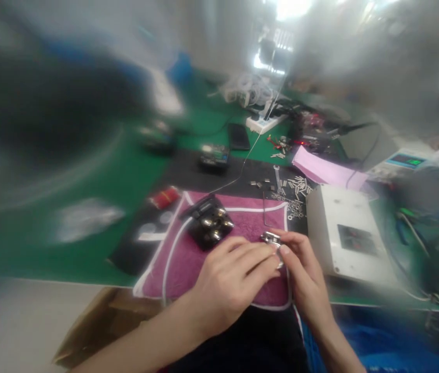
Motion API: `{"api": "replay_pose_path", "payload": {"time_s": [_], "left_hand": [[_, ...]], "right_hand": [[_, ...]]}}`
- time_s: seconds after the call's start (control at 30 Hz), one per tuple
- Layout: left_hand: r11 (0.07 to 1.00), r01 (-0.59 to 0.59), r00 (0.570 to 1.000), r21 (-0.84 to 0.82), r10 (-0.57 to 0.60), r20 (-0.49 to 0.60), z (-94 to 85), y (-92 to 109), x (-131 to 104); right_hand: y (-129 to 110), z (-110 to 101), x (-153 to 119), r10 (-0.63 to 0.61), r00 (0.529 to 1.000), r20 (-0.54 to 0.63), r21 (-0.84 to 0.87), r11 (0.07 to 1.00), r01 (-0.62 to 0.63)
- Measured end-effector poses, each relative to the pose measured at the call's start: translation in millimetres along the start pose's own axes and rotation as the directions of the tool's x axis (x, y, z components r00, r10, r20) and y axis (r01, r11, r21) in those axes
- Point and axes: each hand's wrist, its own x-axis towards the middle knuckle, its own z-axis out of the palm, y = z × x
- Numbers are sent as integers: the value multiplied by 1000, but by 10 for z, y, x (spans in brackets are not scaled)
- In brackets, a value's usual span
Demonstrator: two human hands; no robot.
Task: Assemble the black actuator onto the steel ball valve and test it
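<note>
Both hands' grip (277,252) pinches metal part (270,238).

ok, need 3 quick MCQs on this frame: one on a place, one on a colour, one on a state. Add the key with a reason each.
1. Where is the white box?
A. to the right of the cloth
B. on the cloth
C. at the far left of the bench

2. What colour is the cloth under the hands?
A. yellow
B. magenta with white trim
C. grey

3. What is the small metal part doing?
A. lying alone on the green mat
B. sitting on top of the white box
C. pinched between the fingertips of both hands

Key: 1 A, the box sits just past the cloth's right edge. 2 B, its pink-purple surface has a white border. 3 C, the left hand and right hand meet on it above the cloth.
</note>
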Motion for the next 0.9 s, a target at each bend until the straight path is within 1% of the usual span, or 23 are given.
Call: {"api": "replay_pose_path", "payload": {"time_s": [0.07, 0.1, 0.13, 0.17, 0.2, 0.27, 0.3, 0.37, 0.4, 0.43, 0.47, 0.5, 0.53, 0.6, 0.67, 0.73, 0.8, 0.83, 0.9], "left_hand": [[996, 71, 997, -55, -71, -4, -61, 31, 115], [994, 90, 996, -62, -91, -18, -107, 59, 213], [994, 91, 995, -56, -94, -39, -157, 92, 337], [997, 66, 996, -42, -69, -64, -203, 127, 481], [999, 30, 995, -24, -32, -93, -234, 158, 635], [998, -62, 992, 0, 62, -106, -214, 192, 920], [995, -97, 992, 1, 97, -87, -149, 193, 1026], [992, -126, 992, 11, 126, -26, 83, 166, 1132], [991, -132, 991, 28, 132, 13, 227, 143, 1135], [992, -110, 993, 54, 108, 37, 368, 116, 1116], [994, -66, 994, 85, 57, 98, 487, 90, 1087], [993, -45, 989, 111, 29, 143, 573, 66, 1058], [991, -38, 986, 125, 16, 168, 620, 49, 1040], [991, -40, 984, 129, 17, 178, 616, 38, 1050], [993, -36, 990, 108, 21, 141, 559, 59, 1101], [995, -32, 994, 90, 22, 111, 548, 97, 1140], [994, -52, 990, 96, 38, 133, 611, 134, 1138], [992, -56, 985, 112, 36, 171, 654, 146, 1126], [989, -54, 974, 136, 23, 227, 708, 148, 1104]], "right_hand": [[33, 11, -61, -21, 1000, -21, -8, 1000, 21], [47, 21, -119, -48, 997, -59, -37, 998, 46], [59, 31, -193, -87, 989, -117, -78, 994, 78], [68, 40, -279, -136, 973, -188, -127, 985, 114], [73, 43, -373, -193, 946, -261, -177, 973, 150], [72, 23, -566, -312, 868, -386, -251, 941, 227], [66, -9, -656, -367, 825, -430, -278, 923, 267], [39, -128, -806, -471, 734, -489, -323, 879, 349], [17, -218, -861, -517, 682, -517, -349, 855, 384], [-10, -326, -899, -549, 630, -549, -379, 836, 398], [-40, -450, -921, -568, 578, -586, -413, 823, 390], [-74, -585, -926, -577, 527, -624, -447, 817, 364], [-108, -725, -916, -574, 485, -660, -477, 819, 320], [-173, -995, -861, -555, 422, -717, -509, 830, 225], [-222, -1214, -786, -527, 405, -747, -514, 845, 151], [-246, -1354, -723, -494, 408, -768, -504, 859, 91], [-247, -1407, -688, -474, 408, -780, -491, 868, 72], [-244, -1405, -682, -466, 414, -782, -481, 874, 75], [-240, -1356, -688, -440, 446, -780, -454, 887, 80]]}}
